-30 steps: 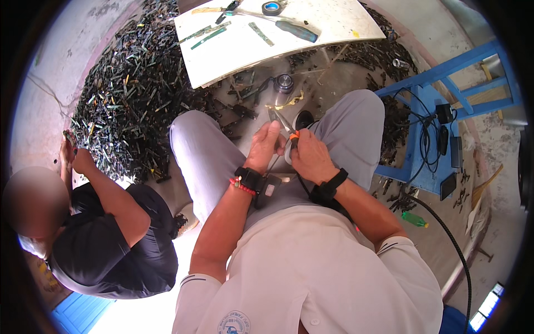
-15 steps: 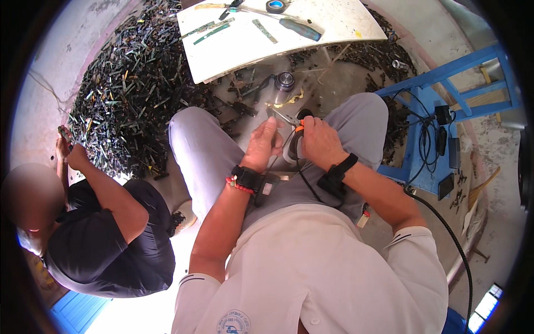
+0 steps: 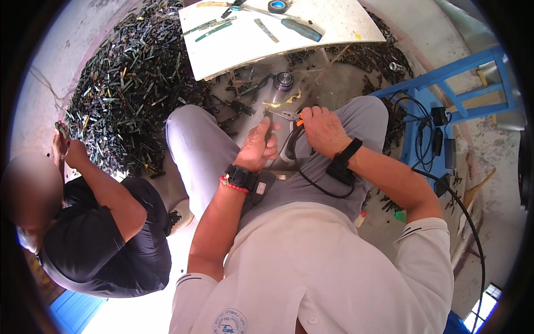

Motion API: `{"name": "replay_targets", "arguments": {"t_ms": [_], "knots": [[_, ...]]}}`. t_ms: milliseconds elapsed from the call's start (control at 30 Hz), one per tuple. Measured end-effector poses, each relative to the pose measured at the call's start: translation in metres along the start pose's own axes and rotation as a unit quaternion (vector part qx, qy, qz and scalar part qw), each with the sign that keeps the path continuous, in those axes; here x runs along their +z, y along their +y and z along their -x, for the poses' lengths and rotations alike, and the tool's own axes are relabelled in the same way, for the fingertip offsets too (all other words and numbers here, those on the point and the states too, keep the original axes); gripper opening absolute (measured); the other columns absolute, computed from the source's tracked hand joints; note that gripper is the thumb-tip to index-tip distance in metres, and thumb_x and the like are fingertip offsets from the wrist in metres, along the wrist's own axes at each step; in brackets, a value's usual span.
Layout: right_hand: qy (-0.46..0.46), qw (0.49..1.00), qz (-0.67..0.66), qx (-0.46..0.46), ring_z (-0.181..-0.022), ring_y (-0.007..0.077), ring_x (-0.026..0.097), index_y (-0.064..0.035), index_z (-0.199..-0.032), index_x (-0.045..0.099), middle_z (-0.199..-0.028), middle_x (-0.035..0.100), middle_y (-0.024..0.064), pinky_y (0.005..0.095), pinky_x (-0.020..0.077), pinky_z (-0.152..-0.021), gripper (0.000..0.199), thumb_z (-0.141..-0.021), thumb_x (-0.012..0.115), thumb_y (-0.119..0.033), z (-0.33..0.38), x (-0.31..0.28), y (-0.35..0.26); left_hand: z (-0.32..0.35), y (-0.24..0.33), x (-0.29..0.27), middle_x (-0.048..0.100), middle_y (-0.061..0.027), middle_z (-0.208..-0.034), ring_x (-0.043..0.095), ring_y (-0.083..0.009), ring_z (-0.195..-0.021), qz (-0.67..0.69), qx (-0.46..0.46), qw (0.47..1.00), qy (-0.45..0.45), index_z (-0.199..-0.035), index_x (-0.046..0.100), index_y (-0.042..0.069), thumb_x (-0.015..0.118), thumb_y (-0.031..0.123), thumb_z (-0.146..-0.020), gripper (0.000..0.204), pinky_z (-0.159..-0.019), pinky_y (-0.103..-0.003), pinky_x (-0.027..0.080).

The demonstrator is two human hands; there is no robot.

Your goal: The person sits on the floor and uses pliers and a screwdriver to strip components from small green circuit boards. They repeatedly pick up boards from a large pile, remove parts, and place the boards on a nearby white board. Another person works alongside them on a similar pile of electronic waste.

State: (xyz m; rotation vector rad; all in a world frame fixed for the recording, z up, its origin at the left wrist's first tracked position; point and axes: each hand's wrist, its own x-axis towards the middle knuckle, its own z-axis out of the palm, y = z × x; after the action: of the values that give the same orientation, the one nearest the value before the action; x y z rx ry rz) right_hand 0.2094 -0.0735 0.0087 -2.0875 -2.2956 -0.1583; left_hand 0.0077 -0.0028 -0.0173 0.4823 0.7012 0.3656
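My left hand (image 3: 257,147) is closed around a narrow dark strip (image 3: 268,123), which points up between thumb and fingers above my lap. In my right hand (image 3: 325,132) is a pair of pliers (image 3: 287,115) with orange handles, gripped in closed fingers. The metal jaws point left and reach the upper end of the strip; whether they bite on it I cannot tell. A black cable (image 3: 301,167) loops below my right hand. Just beyond the jaws stands a jar-like container with a dark round lid (image 3: 283,81).
A white table (image 3: 239,54) ahead bears a screwdriver (image 3: 301,29), a tape roll (image 3: 277,6) and several thin strips (image 3: 213,32). A large heap of dark strips (image 3: 133,83) lies left. A co-worker (image 3: 105,234) sits there. Right stands a blue stool (image 3: 434,142) with cables.
My hands have drawn slightly apart, the left toward the lower left and the right a little rightward. More of the strip now shows, and the pliers lie more level.
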Motion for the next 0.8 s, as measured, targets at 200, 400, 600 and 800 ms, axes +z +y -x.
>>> {"name": "replay_targets", "arguments": {"t_ms": [200, 400, 600, 800], "knots": [[-0.010, 0.999, 0.028, -0.018, -0.080, 0.0269, 0.059, -0.0078, -0.092, 0.054, -0.085, 0.057, 0.0098, 0.0378, 0.0483, -0.068, 0.015, -0.078, 0.058, -0.010, -0.002, -0.007, 0.003, -0.001, 0.002, -0.008, 0.037, 0.0044, -0.060, 0.025, -0.0068, -0.046, -0.001, -0.028, 1.000, -0.011, -0.105, 0.052, 0.009, 0.043, 0.045, -0.102, 0.038, -0.046, -0.025, 0.023], [-0.066, 0.993, -0.093, 0.016, -0.078, 0.0356, 0.063, -0.0029, -0.094, 0.052, -0.084, 0.061, 0.0167, 0.0457, 0.0501, -0.067, 0.015, -0.080, 0.056, -0.008, 0.002, -0.001, 0.002, 0.003, 0.010, 0.000, 0.042, 0.0032, -0.063, 0.029, -0.0074, -0.047, -0.003, -0.052, 0.998, 0.021, -0.107, 0.053, 0.006, 0.043, 0.049, -0.101, 0.044, -0.046, -0.023, 0.026], [-0.203, 0.919, -0.296, 0.161, -0.088, 0.0444, 0.061, 0.0041, -0.098, 0.051, -0.086, 0.063, 0.0274, 0.0511, 0.0482, -0.073, 0.022, -0.083, 0.054, -0.012, 0.010, -0.020, -0.014, 0.008, 0.017, -0.001, 0.049, -0.0009, -0.067, 0.038, -0.0123, -0.050, -0.040, -0.011, 0.999, 0.012, -0.104, 0.056, 0.002, 0.040, 0.056, -0.100, 0.056, -0.050, -0.027, 0.035], [-0.185, 0.863, -0.449, 0.142, -0.070, 0.0381, 0.064, 0.0040, -0.086, 0.056, -0.078, 0.064, 0.0233, 0.0449, 0.0483, -0.061, 0.018, -0.083, 0.053, -0.014, 0.018, -0.012, -0.029, 0.003, 0.014, -0.011, 0.057, -0.0033, -0.070, 0.053, -0.0144, -0.055, -0.071, 0.049, 0.995, 0.043, -0.103, 0.061, 0.002, 0.045, 0.052, -0.099, 0.053, -0.055, -0.029, 0.044]]}}
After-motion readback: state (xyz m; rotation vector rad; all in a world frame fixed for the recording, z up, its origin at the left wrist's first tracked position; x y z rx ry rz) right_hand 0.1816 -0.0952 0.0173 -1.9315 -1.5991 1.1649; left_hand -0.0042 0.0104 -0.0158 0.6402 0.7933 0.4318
